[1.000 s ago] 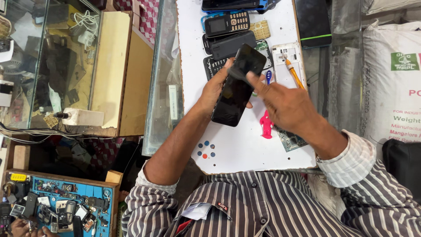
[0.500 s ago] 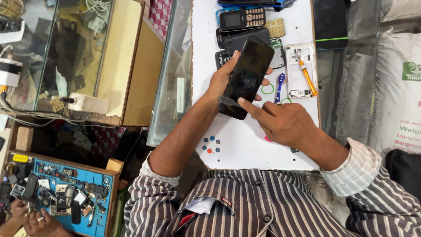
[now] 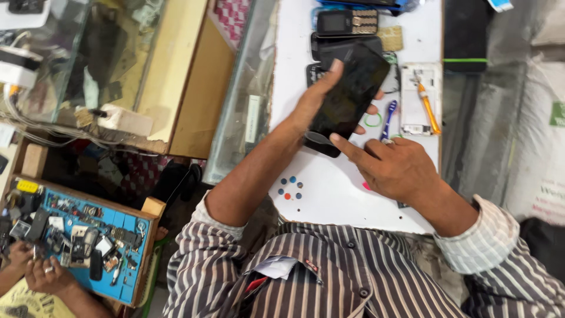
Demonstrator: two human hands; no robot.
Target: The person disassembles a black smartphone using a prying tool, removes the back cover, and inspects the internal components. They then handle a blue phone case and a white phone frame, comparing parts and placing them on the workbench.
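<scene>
Beyond the hands, a keypad phone (image 3: 347,22) lies at the far edge of the white bench (image 3: 329,200), with an orange-handled screwdriver (image 3: 428,109) resting on an opened white phone body (image 3: 416,97) to their right. Small coloured dots (image 3: 290,188) sit near the bench's close edge. Far left, a co-worker's hands (image 3: 35,268) reach a blue tray of phone parts (image 3: 88,235).

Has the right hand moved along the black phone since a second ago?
Yes. The right hand slid from the top of the phone toward its lower end, nearer the person, away from the keypad phone.
</scene>
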